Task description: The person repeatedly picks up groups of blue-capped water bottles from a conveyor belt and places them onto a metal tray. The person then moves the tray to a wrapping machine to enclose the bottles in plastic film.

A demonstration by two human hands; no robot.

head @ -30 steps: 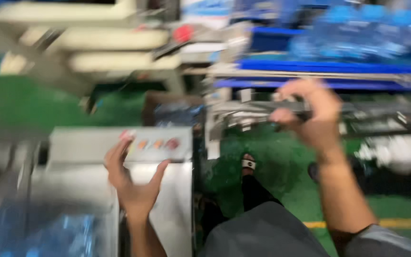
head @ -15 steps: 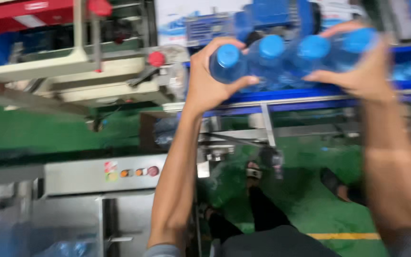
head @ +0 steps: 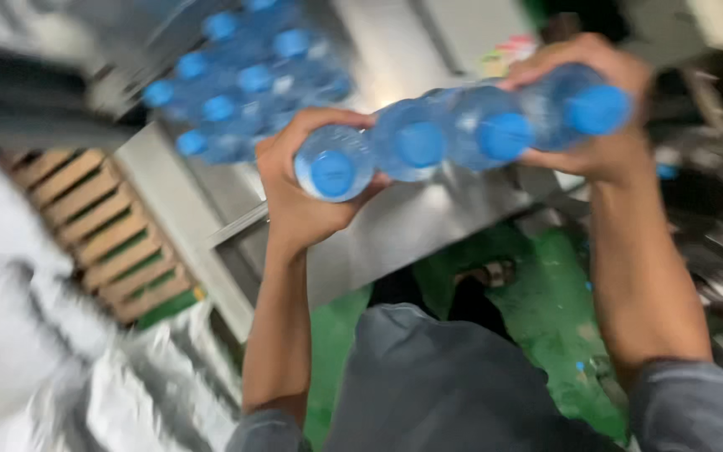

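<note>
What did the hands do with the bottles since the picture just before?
Both hands lifted the row of four blue-capped bottles off the blue conveyor and carried it over a steel table. The view now shows more bottles and a wooden pallet. The left hand and right hand still grip the row's two ends.

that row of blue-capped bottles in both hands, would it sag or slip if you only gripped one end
The row of bottles probably flexes: it needs the left hand at one end and the right hand at the other. The bottles look full, so likely heavy for its size. Glossy clear plastic suggests it is slippery, and the round bottles could roll if set down loose.
</note>
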